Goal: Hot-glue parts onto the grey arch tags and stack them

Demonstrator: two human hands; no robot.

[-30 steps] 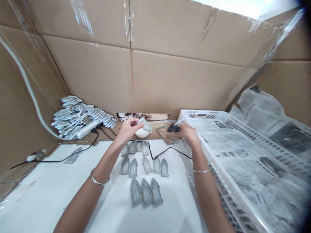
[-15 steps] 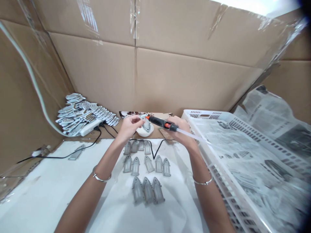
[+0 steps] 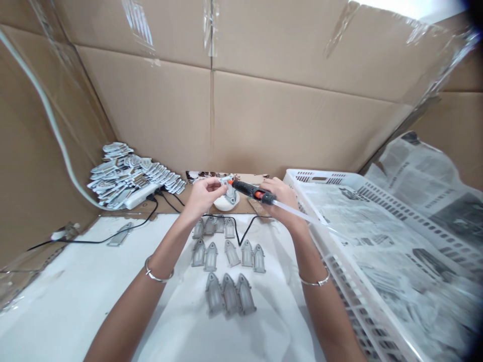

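Observation:
My right hand (image 3: 281, 198) is wrapped round a black and orange hot glue gun (image 3: 247, 189), with a clear glue stick (image 3: 292, 209) coming out of its back end. Between the fingertips of my left hand (image 3: 206, 195) is a small whitish piece (image 3: 225, 179), its shape partly hidden. The gun's orange nozzle is at that piece; whether they touch I cannot tell. Just below lies a grey arch-shaped frame (image 3: 231, 194) on a round white holder (image 3: 226, 203). Several grey arch-shaped frames (image 3: 230, 294) with pale panels lie in rows on the white table between my forearms.
A heap of white and brown pieces (image 3: 124, 176) is at the back left, beside a white power strip (image 3: 141, 196). Black cord (image 3: 239, 236) crosses the table. One frame (image 3: 121, 234) lies apart at left. A newspaper-lined white basket (image 3: 328, 178) stands right; cardboard walls (image 3: 279, 120) enclose the table.
The view has shifted very slightly. Both hands stay almost where they were, the glue gun's nozzle still at the small piece in my left fingers.

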